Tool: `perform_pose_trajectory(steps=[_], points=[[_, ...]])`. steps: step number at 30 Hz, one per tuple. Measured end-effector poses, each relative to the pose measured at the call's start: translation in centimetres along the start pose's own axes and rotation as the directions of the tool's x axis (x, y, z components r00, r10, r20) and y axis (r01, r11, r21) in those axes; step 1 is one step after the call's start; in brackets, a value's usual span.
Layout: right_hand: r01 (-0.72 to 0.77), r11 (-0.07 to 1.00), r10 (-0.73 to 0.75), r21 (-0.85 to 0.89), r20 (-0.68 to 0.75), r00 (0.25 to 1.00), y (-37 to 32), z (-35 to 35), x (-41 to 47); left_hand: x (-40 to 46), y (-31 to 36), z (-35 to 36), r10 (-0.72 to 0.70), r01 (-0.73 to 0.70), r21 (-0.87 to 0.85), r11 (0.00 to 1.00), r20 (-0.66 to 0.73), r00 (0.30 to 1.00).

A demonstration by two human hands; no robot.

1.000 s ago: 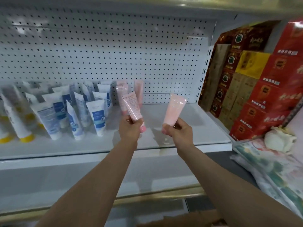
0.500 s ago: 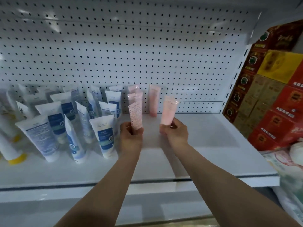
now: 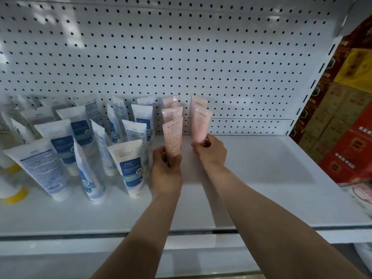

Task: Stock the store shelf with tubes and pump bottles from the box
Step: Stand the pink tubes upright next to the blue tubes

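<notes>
Each hand grips a pink tube low near its cap over the shelf (image 3: pixel 251 178): left hand (image 3: pixel 165 174), left tube (image 3: pixel 173 137); right hand (image 3: pixel 211 150), right tube (image 3: pixel 200 125). Likely light, soft, tippy.

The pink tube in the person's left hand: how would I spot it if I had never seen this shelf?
Start at the white pegboard shelf and find the pink tubes right of the blue-and-white tubes. The front tube of the left pink column is the one, gripped low by the left hand. Unlike the tube in the right hand, it shows dense small print.
</notes>
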State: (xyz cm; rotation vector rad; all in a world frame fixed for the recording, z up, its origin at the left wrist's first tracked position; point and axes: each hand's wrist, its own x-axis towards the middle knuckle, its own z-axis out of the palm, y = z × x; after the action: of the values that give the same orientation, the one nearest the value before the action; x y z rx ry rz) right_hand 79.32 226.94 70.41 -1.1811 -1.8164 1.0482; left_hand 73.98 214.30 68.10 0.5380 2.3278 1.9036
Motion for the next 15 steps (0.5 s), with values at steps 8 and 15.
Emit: perform_pose_trajectory(steps=[8,15], points=[[0.023,0.999,-0.024,-0.025,-0.022,0.999,0.30,0.28,-0.19,0.02,0.11,-0.19,-0.014,0.014,-0.009,1.000,0.035,0.999],[0.018,0.999,-0.019,-0.050,-0.017,1.000,0.19,0.11,-0.41,-0.12,0.22,-0.31,-0.023,0.023,-0.005,1.000,0.052,0.998]])
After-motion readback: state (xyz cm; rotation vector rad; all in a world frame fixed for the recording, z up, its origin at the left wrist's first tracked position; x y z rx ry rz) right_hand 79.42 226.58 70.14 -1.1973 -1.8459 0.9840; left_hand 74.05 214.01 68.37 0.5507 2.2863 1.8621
